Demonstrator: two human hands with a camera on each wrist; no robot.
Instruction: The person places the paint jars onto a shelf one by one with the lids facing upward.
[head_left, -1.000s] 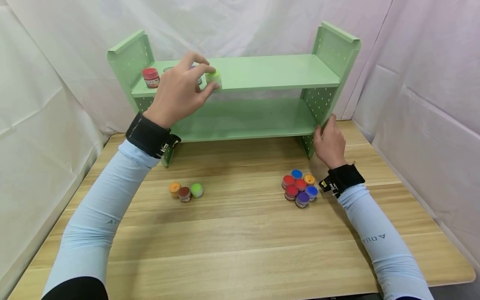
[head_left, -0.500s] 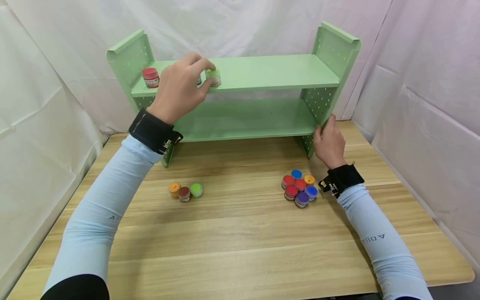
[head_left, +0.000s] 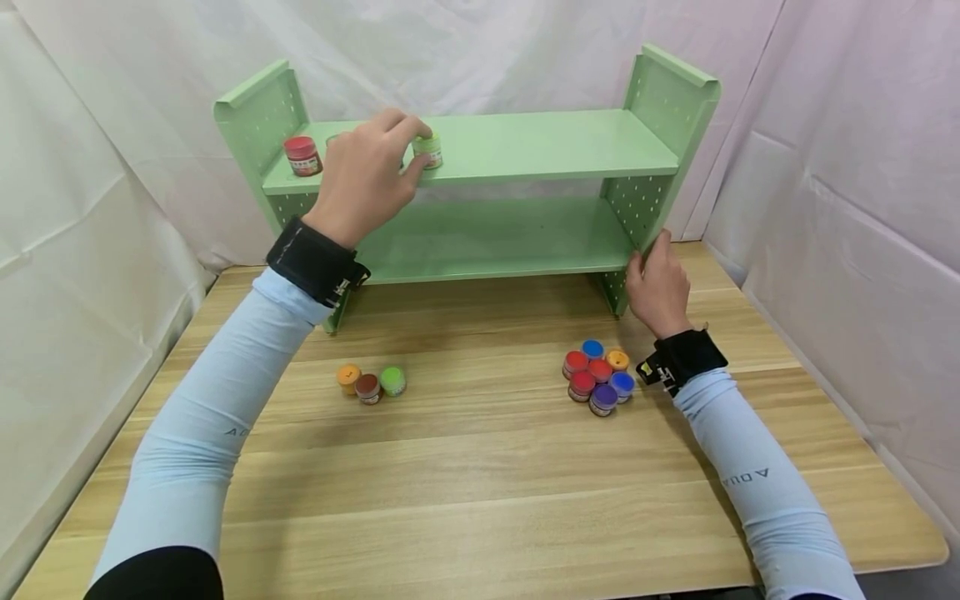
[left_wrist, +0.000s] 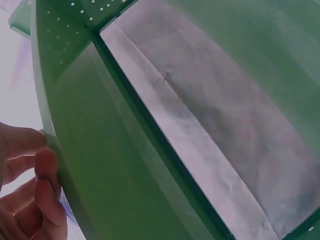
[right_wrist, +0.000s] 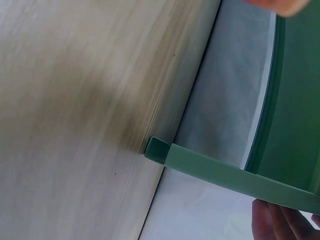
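Observation:
On the front part of the upper shelf, my left hand point(head_left: 366, 182) pinches a small jar with a lime-green lid point(head_left: 429, 150) between thumb and index finger. A red-lidded jar point(head_left: 303, 156) stands left of it on that shelf, and part of another jar shows behind the hand. My right hand point(head_left: 660, 287) grips the right side panel of the green two-tier shelf rack point(head_left: 555, 146), low down. In the right wrist view, fingers point(right_wrist: 280, 221) press against the panel's edge. The left wrist view shows curled fingers point(left_wrist: 47, 200) at the shelf's front edge; the jar is mostly hidden there.
The rack stands at the back of a wooden table point(head_left: 480, 500). At front left sit an orange jar point(head_left: 348, 378), a brown jar point(head_left: 368, 388) and a green jar point(head_left: 393, 381). Several jars with red, blue, orange and purple lids point(head_left: 603, 398) cluster at the right. White cloth hangs around.
The left hand has lowered the lime-lidded jar slightly onto the upper shelf, and the left forearm has shifted a little to the right. My right hand keeps its hold on the rack.

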